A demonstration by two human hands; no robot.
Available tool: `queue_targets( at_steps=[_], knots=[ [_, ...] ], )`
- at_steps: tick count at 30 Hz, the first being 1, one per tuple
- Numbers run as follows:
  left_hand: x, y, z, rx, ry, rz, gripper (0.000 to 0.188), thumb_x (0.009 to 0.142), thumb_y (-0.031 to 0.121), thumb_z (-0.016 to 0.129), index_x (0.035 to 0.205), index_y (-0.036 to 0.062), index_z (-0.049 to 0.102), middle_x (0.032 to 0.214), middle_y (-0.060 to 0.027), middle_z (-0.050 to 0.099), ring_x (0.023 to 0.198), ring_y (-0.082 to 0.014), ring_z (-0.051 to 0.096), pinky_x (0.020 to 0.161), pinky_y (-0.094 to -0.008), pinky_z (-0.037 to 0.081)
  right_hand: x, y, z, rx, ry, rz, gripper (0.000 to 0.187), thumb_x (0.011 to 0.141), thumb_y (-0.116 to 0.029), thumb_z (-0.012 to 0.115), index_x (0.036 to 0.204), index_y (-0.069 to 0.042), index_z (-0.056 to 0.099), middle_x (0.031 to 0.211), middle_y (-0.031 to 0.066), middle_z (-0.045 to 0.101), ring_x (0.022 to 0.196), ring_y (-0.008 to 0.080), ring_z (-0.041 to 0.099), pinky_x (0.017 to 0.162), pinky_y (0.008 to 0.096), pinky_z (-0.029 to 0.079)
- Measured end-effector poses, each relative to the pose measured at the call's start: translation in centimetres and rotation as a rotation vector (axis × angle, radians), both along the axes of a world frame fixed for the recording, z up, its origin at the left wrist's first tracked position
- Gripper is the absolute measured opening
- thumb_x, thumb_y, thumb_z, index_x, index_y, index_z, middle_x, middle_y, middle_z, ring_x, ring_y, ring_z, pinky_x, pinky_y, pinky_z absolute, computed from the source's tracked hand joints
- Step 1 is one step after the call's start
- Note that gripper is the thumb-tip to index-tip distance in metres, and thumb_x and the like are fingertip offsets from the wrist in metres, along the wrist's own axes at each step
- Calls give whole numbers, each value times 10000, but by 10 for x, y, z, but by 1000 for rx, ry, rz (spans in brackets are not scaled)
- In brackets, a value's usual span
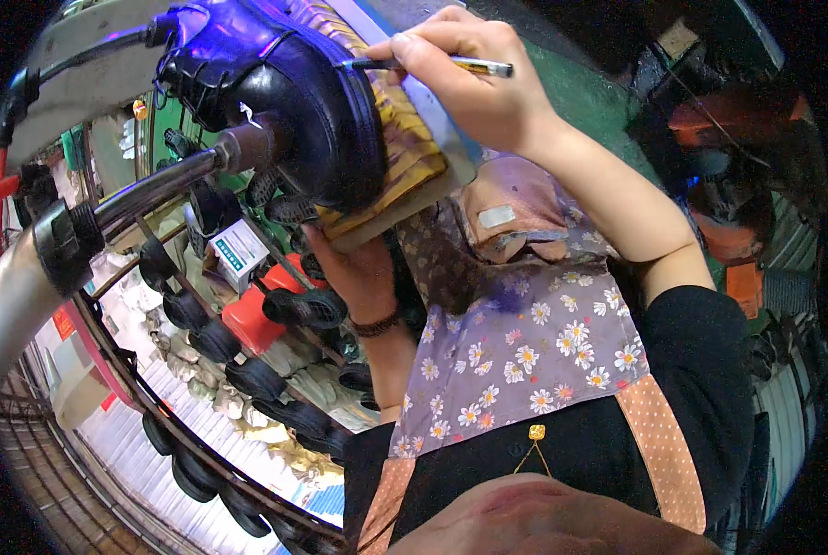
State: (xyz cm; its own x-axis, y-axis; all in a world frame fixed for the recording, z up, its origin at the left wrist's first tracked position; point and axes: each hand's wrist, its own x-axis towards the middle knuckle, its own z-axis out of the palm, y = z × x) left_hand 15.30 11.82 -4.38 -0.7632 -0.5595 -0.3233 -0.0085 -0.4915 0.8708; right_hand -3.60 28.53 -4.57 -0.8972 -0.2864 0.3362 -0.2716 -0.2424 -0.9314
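I had the right hand (483,88) pinching a slim pen (477,67), its tip at the lower edge of the black shoe (326,116), which sat beside a yellow, dark-striped board (414,148). The pen work seemed under way; I could make out no finished line, so how much remained was unclear. The left hand (366,277) was partly hidden beneath the board, so I couldn't tell its grip. The shoe's far end was cut off above.
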Motion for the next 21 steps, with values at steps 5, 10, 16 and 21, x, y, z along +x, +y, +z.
queue_targets(
  at_steps=[5, 10, 16, 21],
  knots=[
    [-14, 71, 7, 63, 8, -116, 681, 956, 571, 359, 1450, 106, 295, 1466, -94, 360, 1363, -254, 319, 1145, -456, 182, -10, 54, 41, -18, -286, 301, 248, 913, -145, 530, 928, 31, 704, 695, 67, 630, 665, 97, 520, 569, 272, 405],
    [-38, 101, -21, 253, 132, -342, 772, 889, 642, 429, 1451, 125, 314, 1502, -55, 311, 1393, -260, 237, 1155, -480, 116, -36, 65, 54, 74, 8, 165, 287, 916, -143, 503, 825, 57, 688, 594, 27, 601, 509, 43, 464, 460, 231, 349],
    [-88, 108, 10, -60, 313, -473, 1047, 791, 634, 590, 1510, 85, 63, 1581, -46, 79, 1454, -252, 47, 1166, -458, 16, -79, 36, 42, -2, 101, -82, 302, 916, -134, 501, 740, 54, 659, 542, -16, 538, 471, 28, 426, 428, 220, 328],
    [-66, 78, 43, -960, 445, 59, 1202, 717, 435, 781, 1482, -21, -26, 1576, -136, 0, 1456, -250, 17, 1166, -431, 29, -81, -16, 32, -123, 140, -254, 250, 899, -121, 528, 770, 32, 677, 592, 57, 612, 547, 104, 514, 522, 285, 403]
  ],
)
